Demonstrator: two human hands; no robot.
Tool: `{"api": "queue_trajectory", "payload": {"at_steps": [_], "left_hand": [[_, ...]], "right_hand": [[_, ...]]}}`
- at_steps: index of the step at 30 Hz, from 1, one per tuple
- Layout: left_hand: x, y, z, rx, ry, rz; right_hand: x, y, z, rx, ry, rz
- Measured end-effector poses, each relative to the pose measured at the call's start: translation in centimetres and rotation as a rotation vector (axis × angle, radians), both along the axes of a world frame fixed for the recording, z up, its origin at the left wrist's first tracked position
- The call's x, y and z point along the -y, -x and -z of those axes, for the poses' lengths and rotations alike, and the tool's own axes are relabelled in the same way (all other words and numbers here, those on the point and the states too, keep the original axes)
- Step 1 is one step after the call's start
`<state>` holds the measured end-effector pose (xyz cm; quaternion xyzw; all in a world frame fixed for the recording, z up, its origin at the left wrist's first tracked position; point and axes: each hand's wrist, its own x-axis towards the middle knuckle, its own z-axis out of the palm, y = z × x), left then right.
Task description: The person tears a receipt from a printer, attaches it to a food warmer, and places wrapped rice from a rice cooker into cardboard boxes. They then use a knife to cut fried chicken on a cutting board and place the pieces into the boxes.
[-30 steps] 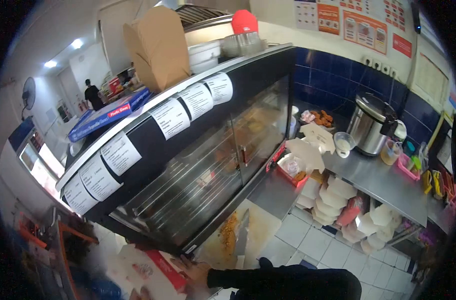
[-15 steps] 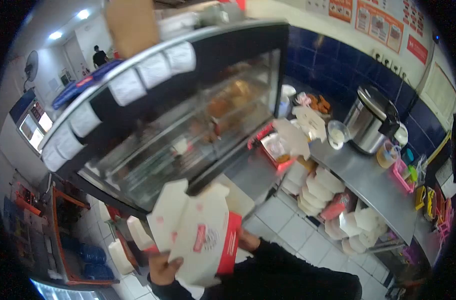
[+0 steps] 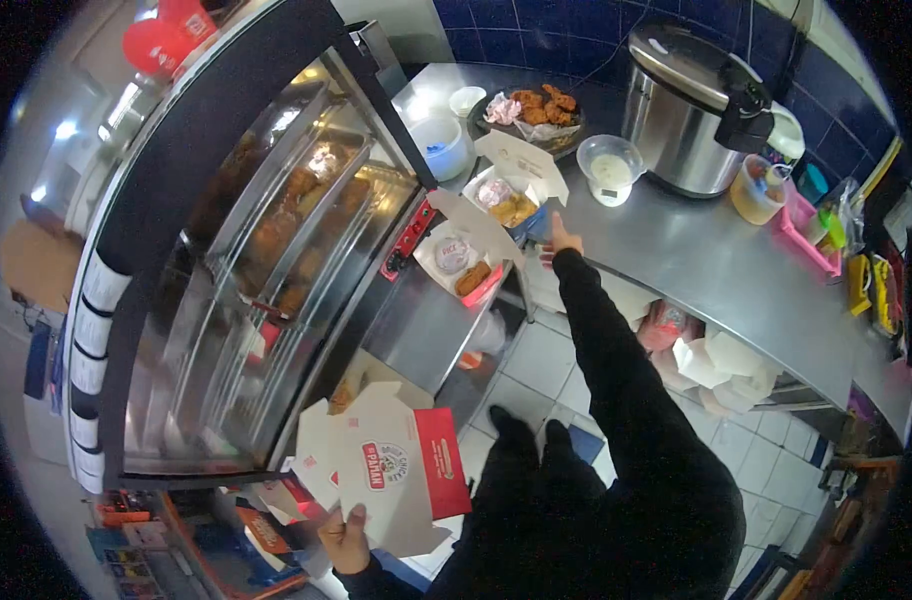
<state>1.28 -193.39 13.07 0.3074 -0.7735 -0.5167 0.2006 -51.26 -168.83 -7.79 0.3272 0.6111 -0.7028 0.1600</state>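
My left hand (image 3: pixel 346 541) grips the lower edge of an unfolded white and red cardboard box (image 3: pixel 381 468), thumb on top. My right hand (image 3: pixel 564 238) is stretched out at the counter's front edge, fingers apart and empty. Just beside it stands an open box (image 3: pixel 514 200) with a wrapped item and yellowish food inside. Nearer the display case, another open box (image 3: pixel 460 256) holds a round wrapped rice pack and a piece of fried chicken.
A glass display case (image 3: pixel 276 250) with fried food fills the left. On the steel counter (image 3: pixel 666 240) are a rice cooker (image 3: pixel 686 110), a plate of fried chicken (image 3: pixel 546 110), a clear bowl (image 3: pixel 610 165) and a pink basket (image 3: pixel 811 230). Folded boxes (image 3: pixel 716 360) lie below.
My right hand has left the unfolded box and reached out to the counter. The view has turned toward the counter and floor. My left hand still holds the unfolded box.
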Motion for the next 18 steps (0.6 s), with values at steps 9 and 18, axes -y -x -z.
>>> {"api": "queue_trajectory", "payload": {"at_steps": [9, 18], "left_hand": [[3.2, 10.4, 2.4, 0.219, -0.163, 0.143], [7.1, 21.4, 5.3, 0.242, 0.031, 0.524]], "right_hand": [[3.3, 9.8, 5.6, -0.169, -0.687, -0.330], [-10.2, -3.0, 4.2, -0.128, -0.529, -0.001]]}}
